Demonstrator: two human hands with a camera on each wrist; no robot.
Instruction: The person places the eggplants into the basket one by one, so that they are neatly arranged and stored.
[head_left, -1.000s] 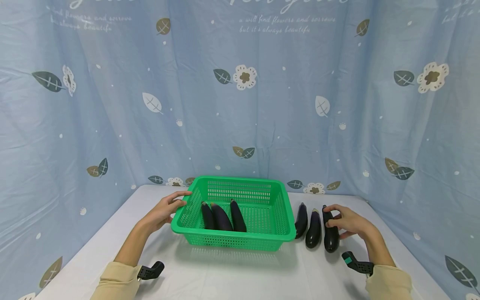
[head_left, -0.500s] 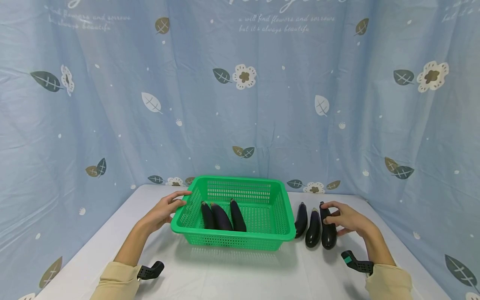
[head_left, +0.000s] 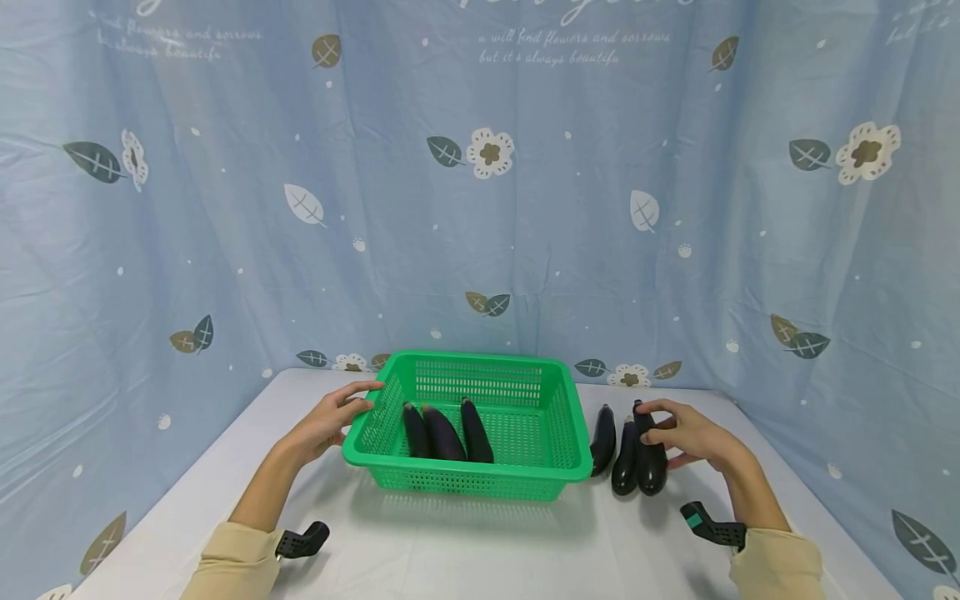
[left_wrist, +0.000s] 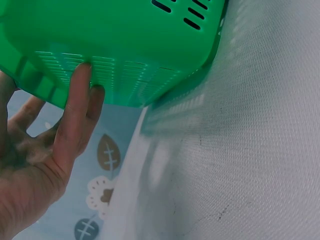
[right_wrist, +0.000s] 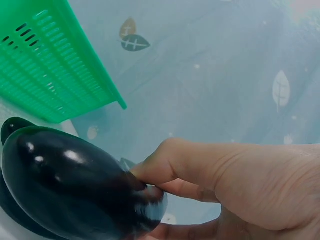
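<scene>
A green plastic basket [head_left: 487, 465] stands mid-table with three eggplants [head_left: 444, 435] lying in its left half. At its left end my left hand [head_left: 325, 423] holds the rim; in the left wrist view, fingers [left_wrist: 76, 107] lie along the outer wall. To the right of the basket, my right hand [head_left: 696, 435] grips an eggplant [head_left: 652, 473] near its stem end, with the thick end toward me. This eggplant lies right beside another eggplant [head_left: 624, 468]. A third eggplant [head_left: 602, 443] is nearest the basket's right wall.
A white cloth covers the table [head_left: 450, 550]. Behind it hangs a blue curtain [head_left: 375, 233] with leaf and flower prints, which also rises along both sides. Black wrist cameras [head_left: 303, 542] are strapped on above both sleeves' cuffs.
My right hand has moved the gripped eggplant a little left and away from me, closing the gap to the neighbouring eggplant. My left hand and the basket have stayed put.
</scene>
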